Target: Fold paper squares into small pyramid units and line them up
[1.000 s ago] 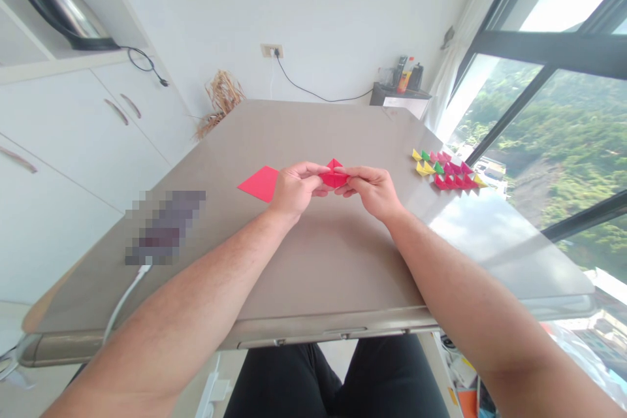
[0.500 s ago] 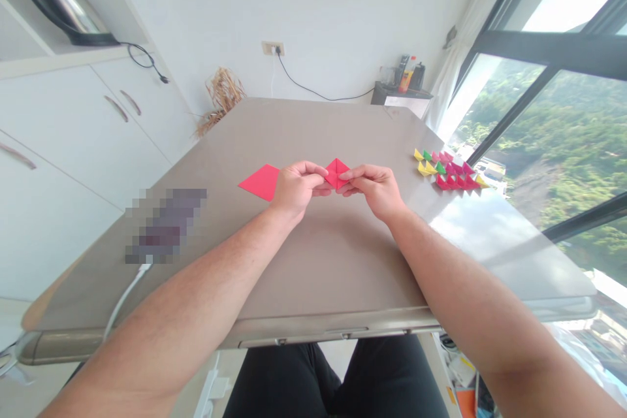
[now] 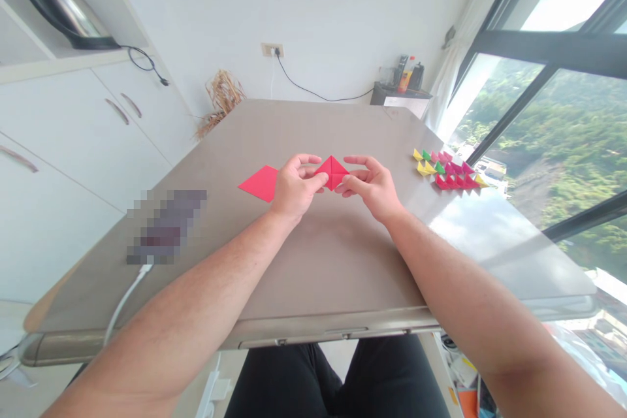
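Note:
Between my two hands is a small folded piece of red origami paper [image 3: 332, 168], creased down and across its middle, with its peak pointing away from me. My left hand [image 3: 298, 186] pinches its left side between thumb and fingers. On the other side my right hand [image 3: 369, 184] grips the right edge, thumb on top and index finger raised. A flat red paper sheet [image 3: 258, 184] lies on the table just left of my left hand, which partly covers it.
Several small folded paper pieces [image 3: 453, 173] in yellow, green, pink and red stand in rows at the right, by the window. A blurred-out dark object [image 3: 169, 225] with a white cable [image 3: 120, 304] lies at the left on the grey-brown table [image 3: 318, 261].
The folded red paper has shifted slightly left and now shows a wider triangular top. Fingers of both hands have lifted and spread, while the thumbs stay on the paper.

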Demonstrator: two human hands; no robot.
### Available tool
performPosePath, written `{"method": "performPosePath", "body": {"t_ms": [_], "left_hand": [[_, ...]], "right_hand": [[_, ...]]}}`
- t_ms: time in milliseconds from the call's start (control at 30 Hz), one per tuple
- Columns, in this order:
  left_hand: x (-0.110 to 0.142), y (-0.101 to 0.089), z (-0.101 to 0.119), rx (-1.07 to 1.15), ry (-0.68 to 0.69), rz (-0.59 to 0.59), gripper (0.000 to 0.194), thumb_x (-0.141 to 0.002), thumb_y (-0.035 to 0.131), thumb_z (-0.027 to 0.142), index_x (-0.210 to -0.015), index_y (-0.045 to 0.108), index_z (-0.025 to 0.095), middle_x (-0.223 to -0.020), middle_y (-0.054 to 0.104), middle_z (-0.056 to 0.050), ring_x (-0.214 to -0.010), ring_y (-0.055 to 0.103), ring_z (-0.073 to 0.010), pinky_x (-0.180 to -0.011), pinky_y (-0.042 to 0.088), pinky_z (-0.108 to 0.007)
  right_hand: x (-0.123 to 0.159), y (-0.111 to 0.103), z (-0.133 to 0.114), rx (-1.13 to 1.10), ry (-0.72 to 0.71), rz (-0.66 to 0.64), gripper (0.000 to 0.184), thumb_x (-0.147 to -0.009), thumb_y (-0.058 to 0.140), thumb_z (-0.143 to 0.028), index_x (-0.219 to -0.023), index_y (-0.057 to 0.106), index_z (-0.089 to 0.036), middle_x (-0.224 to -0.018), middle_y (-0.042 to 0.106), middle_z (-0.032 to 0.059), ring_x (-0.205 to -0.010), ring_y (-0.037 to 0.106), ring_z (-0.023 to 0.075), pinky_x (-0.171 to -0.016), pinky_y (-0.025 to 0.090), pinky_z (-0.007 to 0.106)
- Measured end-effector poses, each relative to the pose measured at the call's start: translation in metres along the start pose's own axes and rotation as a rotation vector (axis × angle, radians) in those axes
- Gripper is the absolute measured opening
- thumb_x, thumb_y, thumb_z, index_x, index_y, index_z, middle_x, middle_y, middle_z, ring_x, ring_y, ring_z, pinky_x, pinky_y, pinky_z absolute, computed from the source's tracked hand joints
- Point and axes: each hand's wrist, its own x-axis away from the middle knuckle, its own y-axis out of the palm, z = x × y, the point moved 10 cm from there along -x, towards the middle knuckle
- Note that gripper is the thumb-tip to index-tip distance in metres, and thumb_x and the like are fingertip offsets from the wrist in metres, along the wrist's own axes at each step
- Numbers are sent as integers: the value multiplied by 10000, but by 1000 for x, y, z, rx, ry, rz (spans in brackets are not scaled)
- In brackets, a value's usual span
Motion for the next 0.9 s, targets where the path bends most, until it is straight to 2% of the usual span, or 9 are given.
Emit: {"method": "performPosePath", "body": {"t_ms": [100, 167, 233, 367, 633, 900], "left_hand": [[1, 0, 5, -19, 51, 6, 387, -722, 789, 279, -1073, 647, 201, -856, 754, -42, -743, 698, -184, -676, 569, -323], [2, 4, 5, 5, 58, -29, 416, -720, 797, 278, -1099, 645, 200, -884, 760, -45, -757, 695, -179, -699, 571, -326], [2, 10, 0, 27, 35, -87, 427, -714, 809, 283, -1100, 649, 196, -915, 764, -51, -779, 698, -181, -722, 570, -333], [2, 16, -7, -39, -5, -160, 294, -718, 817, 310, -955, 709, 173, -843, 751, -49, -759, 684, -180, -735, 550, -339], [3, 14, -4, -64, 22, -136, 215, -711, 809, 295, -872, 722, 181, -760, 729, -17, -692, 647, -157, -702, 517, -315], [2, 16, -9, 53, -29, -141, 201, -675, 826, 257, -820, 721, 167, -714, 701, -8, -678, 625, -142, -719, 508, -312]], "right_hand": [[-3, -1, 6, 36, 23, 0, 273, -732, 809, -378, -887, 704, -179, -748, 768, 58, -700, 728, 196, -692, 590, 344], [-4, -1, 8, 37, 16, -8, 270, -735, 821, -397, -817, 703, -169, -733, 765, 67, -684, 720, 190, -695, 592, 344], [-4, -1, 9, 17, 8, -14, 280, -734, 833, -404, -818, 706, -170, -728, 765, 60, -682, 718, 185, -708, 597, 347], [-4, 0, 9, 0, 11, -27, 298, -726, 847, -420, -798, 703, -170, -720, 764, 57, -680, 717, 183, -709, 601, 346], [-4, 1, 12, 16, 32, -28, 278, -731, 835, -412, -764, 702, -170, -708, 764, 59, -663, 717, 179, -693, 598, 329], [-1, 1, 6, -14, 29, 11, 200, -722, 805, -327, -682, 672, -184, -663, 741, 39, -645, 701, 175, -672, 583, 320]]}}
